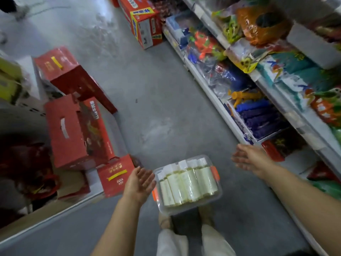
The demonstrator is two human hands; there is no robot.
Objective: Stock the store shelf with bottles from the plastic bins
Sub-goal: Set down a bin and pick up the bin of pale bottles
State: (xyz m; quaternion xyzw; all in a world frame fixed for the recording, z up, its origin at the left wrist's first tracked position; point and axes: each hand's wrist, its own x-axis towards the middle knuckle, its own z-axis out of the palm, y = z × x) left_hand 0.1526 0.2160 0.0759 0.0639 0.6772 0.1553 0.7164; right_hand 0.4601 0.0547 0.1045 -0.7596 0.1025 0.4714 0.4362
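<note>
A clear plastic bin (217, 195) with orange latches sits on the grey floor in front of my feet. Inside it lie several pale bottles (186, 183) with white caps, packed side by side. My left hand (139, 183) hovers just left of the bin, palm turned toward it, fingers straight, holding nothing. My right hand (249, 159) is spread out to the right of the bin, a hand's width away from it, palm facing inward and empty. The store shelf (217, 100) runs along the right side of the aisle.
Red cardboard boxes (73, 130) are stacked at the left beside a low white shelf base. More red boxes (142, 19) stand at the far end of the aisle. The right shelves hold bagged toys and colourful packs (258, 111). Bare grey floor (156, 108) lies ahead.
</note>
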